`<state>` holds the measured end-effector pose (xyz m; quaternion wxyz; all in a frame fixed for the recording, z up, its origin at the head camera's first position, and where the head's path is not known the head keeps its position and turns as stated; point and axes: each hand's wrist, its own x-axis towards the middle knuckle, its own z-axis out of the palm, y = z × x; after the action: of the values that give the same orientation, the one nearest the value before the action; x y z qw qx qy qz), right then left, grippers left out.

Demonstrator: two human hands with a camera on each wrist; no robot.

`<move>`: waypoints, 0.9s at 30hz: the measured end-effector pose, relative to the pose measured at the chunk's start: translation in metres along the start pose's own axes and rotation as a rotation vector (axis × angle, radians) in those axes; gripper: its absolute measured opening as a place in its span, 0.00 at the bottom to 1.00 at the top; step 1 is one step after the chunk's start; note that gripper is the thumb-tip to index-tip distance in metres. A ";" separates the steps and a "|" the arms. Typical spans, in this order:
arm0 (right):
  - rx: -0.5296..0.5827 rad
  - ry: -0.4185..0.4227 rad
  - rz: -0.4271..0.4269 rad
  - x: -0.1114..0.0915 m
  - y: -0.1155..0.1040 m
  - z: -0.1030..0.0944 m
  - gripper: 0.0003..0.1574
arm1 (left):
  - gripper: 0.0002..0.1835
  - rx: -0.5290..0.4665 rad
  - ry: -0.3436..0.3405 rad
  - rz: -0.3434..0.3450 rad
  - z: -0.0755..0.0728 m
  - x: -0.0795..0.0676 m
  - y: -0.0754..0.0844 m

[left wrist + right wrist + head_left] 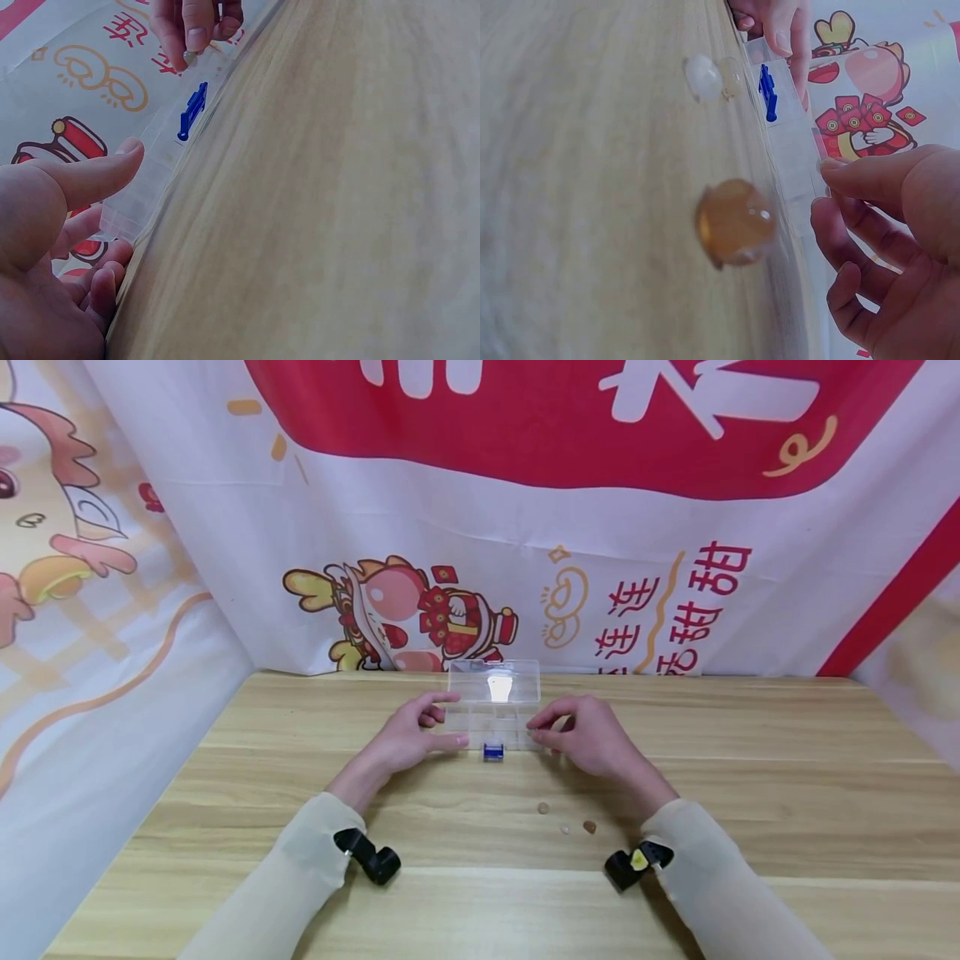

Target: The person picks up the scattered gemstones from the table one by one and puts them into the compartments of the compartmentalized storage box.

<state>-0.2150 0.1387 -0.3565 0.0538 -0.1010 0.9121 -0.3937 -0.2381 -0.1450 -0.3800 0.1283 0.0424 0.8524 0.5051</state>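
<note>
A clear plastic compartment box (482, 724) stands on the table, its lid (468, 685) raised at the back and a blue latch (492, 752) at the front. My left hand (408, 732) grips the box's left end, thumb at the front and index finger toward the back. Between the thumb and fingertips of my right hand (587, 735) is a small pale stone (189, 57), pinched over the box's right end. On the table nearer me lie a brown stone (589, 827), a white stone (566, 830) and a pale tan stone (543, 808).
The wooden table (480, 910) runs back to a printed cloth (480, 527) hanging right behind the box. Black wrist cameras are strapped over both sleeves, the right one (626, 867) close to the loose stones.
</note>
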 end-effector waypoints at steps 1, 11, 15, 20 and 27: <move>-0.003 -0.001 -0.002 0.000 0.000 0.000 0.07 | 0.38 0.000 0.000 0.001 0.000 0.000 0.000; -0.002 -0.010 -0.001 0.000 -0.002 0.000 0.07 | 0.38 0.001 -0.009 -0.004 -0.001 -0.001 0.001; -0.009 -0.009 0.002 0.001 -0.001 0.000 0.07 | 0.38 0.003 -0.011 -0.006 -0.001 0.000 0.000; -0.009 -0.007 -0.004 0.001 0.000 0.001 0.07 | 0.38 0.006 -0.009 -0.010 -0.001 0.000 0.000; -0.004 -0.007 -0.027 0.000 0.000 0.001 0.07 | 0.38 0.008 -0.007 -0.006 0.000 -0.001 0.001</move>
<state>-0.2151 0.1379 -0.3570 0.0512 -0.1148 0.9113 -0.3921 -0.2372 -0.1452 -0.3790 0.1326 0.0422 0.8541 0.5011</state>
